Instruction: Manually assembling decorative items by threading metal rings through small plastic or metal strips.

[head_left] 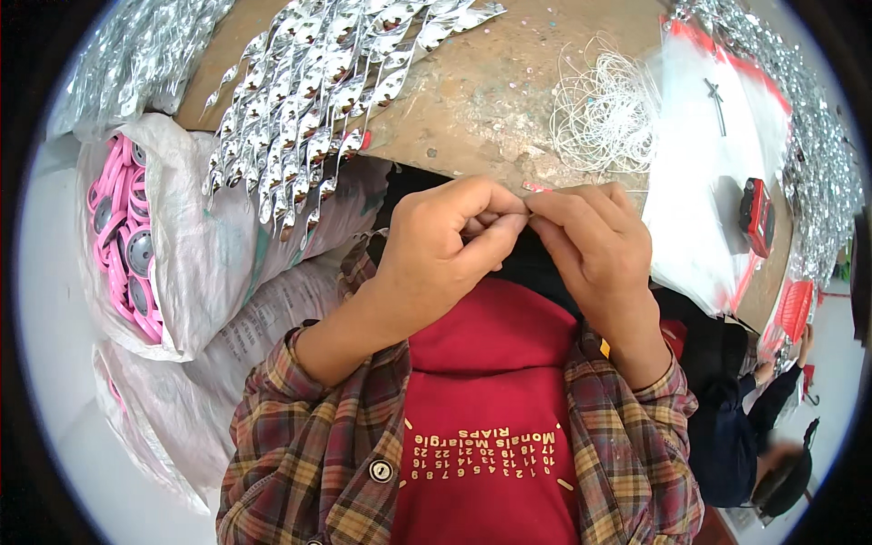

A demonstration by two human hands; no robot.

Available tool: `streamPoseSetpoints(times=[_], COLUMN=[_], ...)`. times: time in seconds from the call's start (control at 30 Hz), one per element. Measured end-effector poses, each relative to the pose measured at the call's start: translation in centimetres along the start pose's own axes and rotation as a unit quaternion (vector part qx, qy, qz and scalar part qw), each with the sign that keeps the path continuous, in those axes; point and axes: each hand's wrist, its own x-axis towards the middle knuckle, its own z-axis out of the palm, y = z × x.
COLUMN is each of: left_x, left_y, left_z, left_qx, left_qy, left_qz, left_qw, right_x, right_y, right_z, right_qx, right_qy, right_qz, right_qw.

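In front of my chest, at the near edge of the table, both hands meet fingertip to fingertip. My left hand [450, 232] is closed, thumb and forefinger pinched together. My right hand [595, 238] pinches against it at the same spot, its fingers bent. Whatever lies between the fingertips is too small to make out. A small red and white piece [536, 187] shows just beyond the right forefinger. Nearest beyond my right hand lies a loose tangle of thin white string [604, 109]. Twisted silver foil strips [313, 100] hang over the table edge beyond my left hand.
A brown worn table [472, 109] spans the far side. Clear plastic bags [695, 173] lie at right, with a red-and-black device [756, 216] and silver tinsel [804, 118]. At left stands a white sack [182, 254] with pink-and-grey round parts [136, 250]. Another person [736, 436] is at lower right.
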Motion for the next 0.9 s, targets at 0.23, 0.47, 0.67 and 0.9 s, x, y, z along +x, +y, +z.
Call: streamPoseSetpoints(times=[0.23,0.47,0.67,0.9], left_x=[-0.2,-0.6,-0.6,-0.5], left_y=[-0.9,-1.4,-1.3,-1.1], left_z=[-1.2,-0.8,-0.7,-0.5], left_qx=[0.101,-0.113,-0.191,-0.19], left_qy=[-0.03,-0.017,-0.016,-0.004], left_qz=[0.099,-0.003,-0.073,-0.056], left_qw=[0.989,0.993,0.979,0.98], right_x=[-0.4,-0.7,-0.9,-0.1], right_y=[-1.0,-0.4,0.0,-1.0], right_z=[0.2,1.6,1.2,0.3], right_qx=[0.432,0.624,0.594,0.549], right_qy=[0.02,-0.009,-0.031,-0.025], right_qz=[0.315,0.333,0.354,0.317], right_qw=[0.845,0.707,0.722,0.773])
